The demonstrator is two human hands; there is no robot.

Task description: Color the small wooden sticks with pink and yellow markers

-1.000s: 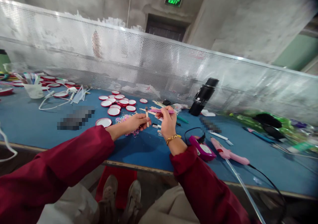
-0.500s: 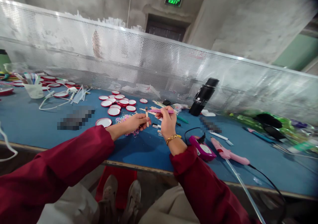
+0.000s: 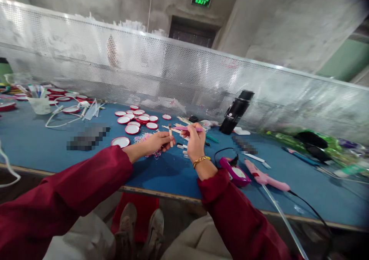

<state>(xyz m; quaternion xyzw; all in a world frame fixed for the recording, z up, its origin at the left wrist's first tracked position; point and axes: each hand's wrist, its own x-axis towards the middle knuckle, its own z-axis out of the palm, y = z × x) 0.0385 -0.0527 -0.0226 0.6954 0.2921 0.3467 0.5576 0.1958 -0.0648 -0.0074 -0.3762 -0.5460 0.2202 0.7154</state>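
Note:
My left hand (image 3: 158,141) pinches a small wooden stick (image 3: 170,131), held upright over the blue table (image 3: 43,137). My right hand (image 3: 194,140), with a gold bracelet at the wrist, is closed around a pink pen-like stick (image 3: 188,129) whose left tip points at the top of the wooden stick. Both hands hover just above the table, a few centimetres apart. Under the left hand lies a tangle of pastel rubber bands (image 3: 142,138). More wooden sticks (image 3: 180,127) lie scattered behind the hands.
Several red-rimmed white lids (image 3: 132,129) lie left of the hands. A black flask (image 3: 235,112) stands at the back. A pink glue gun (image 3: 266,179) and a magenta device (image 3: 235,172) lie to the right. A perforated metal screen (image 3: 173,75) borders the far edge.

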